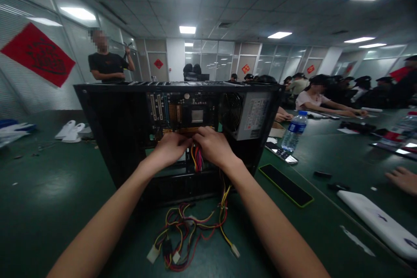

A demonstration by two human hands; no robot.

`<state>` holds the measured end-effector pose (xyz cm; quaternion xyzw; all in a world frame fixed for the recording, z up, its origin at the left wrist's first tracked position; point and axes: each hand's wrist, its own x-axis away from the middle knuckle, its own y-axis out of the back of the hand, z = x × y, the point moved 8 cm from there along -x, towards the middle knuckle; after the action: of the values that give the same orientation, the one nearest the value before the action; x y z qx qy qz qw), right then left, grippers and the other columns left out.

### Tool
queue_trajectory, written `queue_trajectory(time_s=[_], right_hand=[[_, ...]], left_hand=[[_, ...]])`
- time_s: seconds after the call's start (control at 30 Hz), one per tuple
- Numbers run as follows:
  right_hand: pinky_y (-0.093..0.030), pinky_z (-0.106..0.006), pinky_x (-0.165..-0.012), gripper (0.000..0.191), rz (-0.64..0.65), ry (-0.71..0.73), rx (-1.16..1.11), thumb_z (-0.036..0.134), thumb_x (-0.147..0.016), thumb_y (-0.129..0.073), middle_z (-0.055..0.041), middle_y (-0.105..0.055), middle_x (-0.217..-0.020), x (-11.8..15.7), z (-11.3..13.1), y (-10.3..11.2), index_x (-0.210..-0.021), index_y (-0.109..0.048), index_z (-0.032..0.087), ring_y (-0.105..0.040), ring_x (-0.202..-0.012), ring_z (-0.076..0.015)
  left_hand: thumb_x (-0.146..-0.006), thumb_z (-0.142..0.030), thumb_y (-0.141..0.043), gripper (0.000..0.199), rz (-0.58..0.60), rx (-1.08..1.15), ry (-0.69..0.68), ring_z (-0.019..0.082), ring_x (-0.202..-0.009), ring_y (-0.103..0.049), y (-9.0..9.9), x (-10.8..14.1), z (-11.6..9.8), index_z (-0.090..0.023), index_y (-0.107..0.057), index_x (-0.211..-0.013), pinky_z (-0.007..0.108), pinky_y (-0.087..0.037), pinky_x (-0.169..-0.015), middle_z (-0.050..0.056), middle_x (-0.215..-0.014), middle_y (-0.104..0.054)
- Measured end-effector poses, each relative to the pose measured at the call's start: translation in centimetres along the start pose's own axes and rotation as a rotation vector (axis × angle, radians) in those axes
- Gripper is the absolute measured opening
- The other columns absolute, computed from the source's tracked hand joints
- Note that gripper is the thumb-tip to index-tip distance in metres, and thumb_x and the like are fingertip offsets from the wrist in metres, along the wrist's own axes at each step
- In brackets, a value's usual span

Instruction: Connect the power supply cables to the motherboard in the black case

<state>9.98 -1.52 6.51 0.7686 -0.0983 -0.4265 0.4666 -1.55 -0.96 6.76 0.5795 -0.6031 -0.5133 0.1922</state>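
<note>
A black computer case (182, 189) stands on the table in front of me, its side open. Inside, a motherboard (182, 110) with expansion slots shows above a silver power supply (256, 115) on its right. At the board's lower edge, my left hand (171, 145) is closed, fingertips meeting the right hand; what it grips is hidden. My right hand (215, 143) curls around the upper end of a bundle of coloured power cables (197, 158), which hangs beneath its fingers. Other loose power supply wires (189, 226) with white and black connectors trail onto the table before the case.
Right of the case are a water bottle (295, 130), a phone (282, 152), a black strip with a green edge (286, 184) and a white device (378, 221). White objects (70, 131) lie at left. A co-worker's hand (404, 180) rests at far right; other people sit beyond.
</note>
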Motion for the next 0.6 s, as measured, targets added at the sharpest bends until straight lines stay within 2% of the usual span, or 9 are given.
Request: queue_trajectory(time_s=[0.13, 0.23, 0.33, 0.47, 0.6], right_hand=[[-0.041, -0.032, -0.065, 0.015, 0.079, 0.002, -0.006, 0.020, -0.097, -0.053, -0.0120, -0.064, -0.109, -0.2, -0.3, -1.4, -0.103, -0.066, 0.018, -0.057, -0.104, -0.0250], [-0.041, -0.032, -0.065, 0.015, 0.063, -0.012, -0.027, 0.020, -0.096, -0.053, -0.0113, -0.063, -0.111, -0.2, -1.0, -1.6, -0.104, -0.066, 0.018, -0.056, -0.107, -0.0252], [-0.043, -0.031, -0.070, 0.014, 0.069, 0.004, -0.063, 0.018, -0.094, -0.056, -0.0116, -0.062, -0.114, -0.3, -1.5, -1.9, -0.104, -0.066, 0.017, -0.054, -0.111, -0.0257], [-0.045, -0.031, -0.083, 0.012, 0.146, 0.002, -0.162, 0.012, -0.091, -0.060, -0.0122, -0.062, -0.113, -0.4, -2.1, -3.3, -0.101, -0.067, 0.013, -0.055, -0.109, -0.0240], [-0.045, -0.032, -0.089, 0.013, 0.159, -0.022, -0.243, 0.006, -0.087, -0.061, -0.0133, -0.062, -0.110, -0.3, -2.7, -4.2, -0.098, -0.067, 0.010, -0.055, -0.106, -0.0234]], left_hand=[[-0.094, -0.045, -0.040, 0.049, 0.119, 0.113, 0.033, 0.019, -0.067, -0.059, -2.4, -0.6, 1.3, -0.015, -0.069, -0.068, 0.028, -0.036, -0.060, 0.003, -0.065, -0.064], [-0.092, -0.048, -0.043, 0.049, 0.170, 0.155, 0.037, 0.017, -0.062, -0.054, -2.9, -0.7, 1.3, -0.014, -0.070, -0.069, 0.027, -0.034, -0.057, 0.002, -0.061, -0.060], [-0.091, -0.046, -0.046, 0.048, 0.168, 0.038, 0.097, 0.016, -0.058, -0.052, -2.8, -0.6, 1.2, -0.014, -0.071, -0.067, 0.027, -0.027, -0.054, 0.002, -0.058, -0.059], [-0.091, -0.045, -0.049, 0.042, 0.143, -0.182, 0.211, 0.019, -0.067, -0.063, -2.7, -0.3, 1.0, -0.017, -0.076, -0.074, 0.028, -0.029, -0.056, 0.008, -0.071, -0.071], [-0.093, -0.048, -0.047, 0.044, 0.166, -0.254, 0.234, 0.023, -0.074, -0.068, -3.4, 0.0, 1.0, -0.019, -0.078, -0.078, 0.029, -0.032, -0.058, 0.011, -0.080, -0.075]])
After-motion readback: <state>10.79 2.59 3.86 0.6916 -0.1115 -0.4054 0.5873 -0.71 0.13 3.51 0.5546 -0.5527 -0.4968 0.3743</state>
